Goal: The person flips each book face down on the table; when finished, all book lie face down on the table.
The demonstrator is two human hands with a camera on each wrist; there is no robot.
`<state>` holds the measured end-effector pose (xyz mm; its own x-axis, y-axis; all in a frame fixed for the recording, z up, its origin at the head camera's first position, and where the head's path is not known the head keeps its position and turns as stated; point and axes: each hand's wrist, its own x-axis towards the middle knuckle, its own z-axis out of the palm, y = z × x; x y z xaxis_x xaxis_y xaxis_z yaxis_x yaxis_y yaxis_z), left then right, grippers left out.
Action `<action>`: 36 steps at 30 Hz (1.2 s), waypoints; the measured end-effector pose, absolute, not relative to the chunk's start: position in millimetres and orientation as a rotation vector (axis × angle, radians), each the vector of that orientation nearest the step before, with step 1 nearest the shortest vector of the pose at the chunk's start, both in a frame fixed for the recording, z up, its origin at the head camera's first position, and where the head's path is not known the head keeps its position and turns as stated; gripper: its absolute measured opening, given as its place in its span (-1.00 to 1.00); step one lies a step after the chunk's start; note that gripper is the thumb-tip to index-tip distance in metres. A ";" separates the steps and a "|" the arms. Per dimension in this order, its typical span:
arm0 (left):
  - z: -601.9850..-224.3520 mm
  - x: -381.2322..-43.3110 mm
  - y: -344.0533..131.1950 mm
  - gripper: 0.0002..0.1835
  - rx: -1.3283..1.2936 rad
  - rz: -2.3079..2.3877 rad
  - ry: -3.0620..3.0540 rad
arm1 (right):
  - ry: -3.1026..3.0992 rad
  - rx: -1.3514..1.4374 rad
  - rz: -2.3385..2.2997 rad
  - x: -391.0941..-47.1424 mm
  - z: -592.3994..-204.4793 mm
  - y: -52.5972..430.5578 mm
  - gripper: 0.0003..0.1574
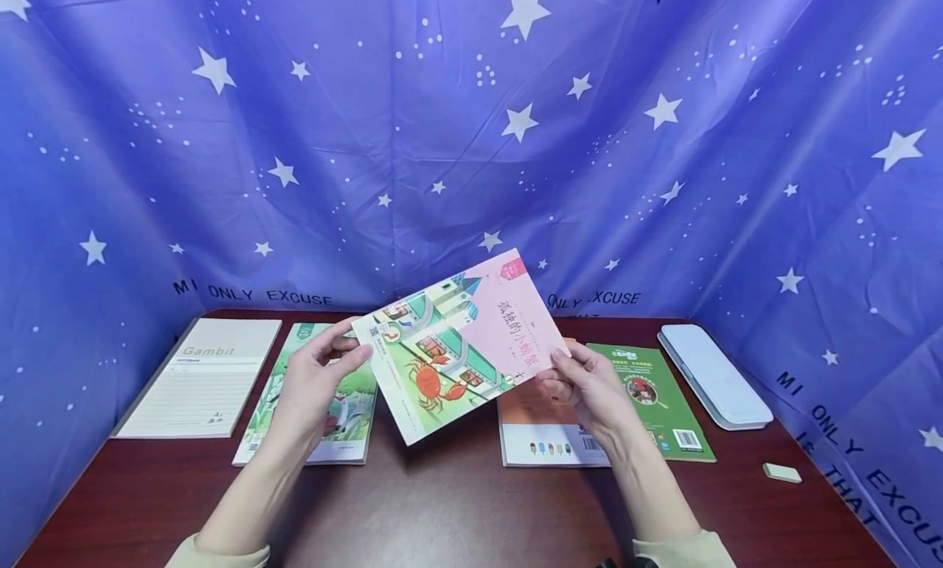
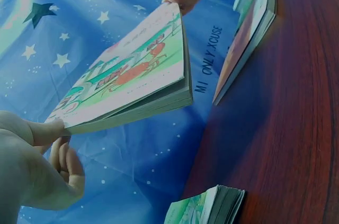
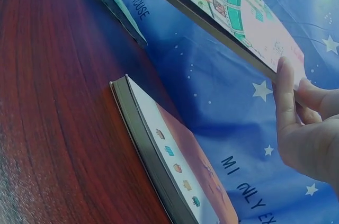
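A pink picture book (image 1: 471, 339) with a red crab and green-roofed houses on its cover is held up above the table, tilted and turned sideways. My left hand (image 1: 313, 380) pinches its left edge, thumb on the cover and fingers behind. At the opposite lower corner my right hand (image 1: 593, 388) pinches it between thumb and fingers. In the left wrist view the book (image 2: 127, 75) appears closed, its page block visible along one side. Below it, a green illustrated book (image 1: 346, 429) lies partly behind my left forearm, and an orange-and-white book (image 1: 545, 437) lies partly behind my right hand.
A cream Gambit notebook (image 1: 199, 380) lies at the far left of the dark red wooden table (image 1: 442, 519). To the right are a green book (image 1: 663, 396), a white case (image 1: 715, 376) and a small eraser (image 1: 782, 472). Blue star-patterned curtain (image 1: 457, 142) encloses the table's back and sides.
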<state>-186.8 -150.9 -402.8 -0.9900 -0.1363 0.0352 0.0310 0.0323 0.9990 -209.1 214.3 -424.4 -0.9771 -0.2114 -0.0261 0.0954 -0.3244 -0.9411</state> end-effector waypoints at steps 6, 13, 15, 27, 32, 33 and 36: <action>-398.4 -183.1 -149.9 -0.51 0.081 -2.145 -2.084 | 1.685 -0.222 -2.433 -209.1 -425.0 215.4 -0.81; -395.3 -179.0 -150.4 -0.50 0.068 -2.178 -2.072 | 1.634 -0.265 -2.474 -209.7 -425.6 214.9 -0.74; -394.9 -178.4 -150.4 -0.50 0.067 -2.192 -2.066 | 1.608 -0.282 -2.491 -209.9 -425.9 214.8 -0.72; -398.6 -177.1 -149.9 -0.49 -0.074 -2.196 -2.021 | 1.578 -0.219 -2.539 -209.0 -419.7 212.3 -0.61; -398.4 -177.3 -149.4 -0.49 -0.063 -2.202 -2.029 | 1.586 -0.216 -2.557 -208.5 -419.5 210.3 -0.59; -398.4 -177.4 -149.3 -0.49 -0.068 -2.210 -2.020 | 1.578 -0.211 -2.564 -208.4 -419.5 210.1 -0.58; -399.1 -177.9 -148.7 -0.49 -0.090 -2.239 -1.997 | 1.553 -0.188 -2.594 -207.7 -419.9 209.2 -0.58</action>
